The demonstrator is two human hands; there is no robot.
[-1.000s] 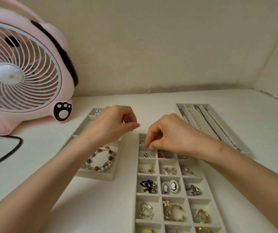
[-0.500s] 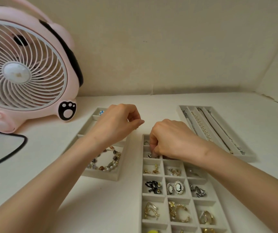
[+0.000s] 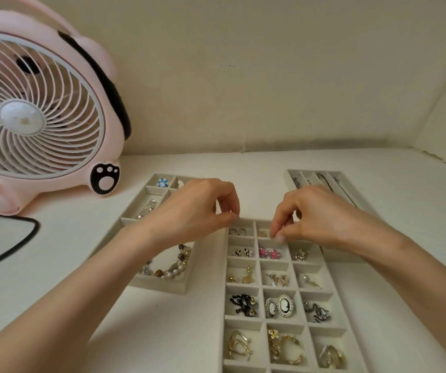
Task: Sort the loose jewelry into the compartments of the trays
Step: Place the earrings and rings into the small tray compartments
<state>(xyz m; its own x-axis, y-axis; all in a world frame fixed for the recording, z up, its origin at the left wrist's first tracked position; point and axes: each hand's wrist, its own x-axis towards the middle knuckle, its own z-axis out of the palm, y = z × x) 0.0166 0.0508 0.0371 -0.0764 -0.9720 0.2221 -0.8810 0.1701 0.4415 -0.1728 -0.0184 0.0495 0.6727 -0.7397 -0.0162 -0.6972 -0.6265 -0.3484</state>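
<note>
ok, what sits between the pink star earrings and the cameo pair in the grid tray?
One compartment of small gold earrings, between the pink star earrings and cameo pair. Head view.

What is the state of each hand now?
Left hand: fingers pinched together, held item cannot be told.
Right hand: fingers pinched too, held item cannot be told.

Pink fan (image 3: 36, 117) far left on table (image 3: 243, 168); black cable (image 3: 37, 228) beside it.
</note>
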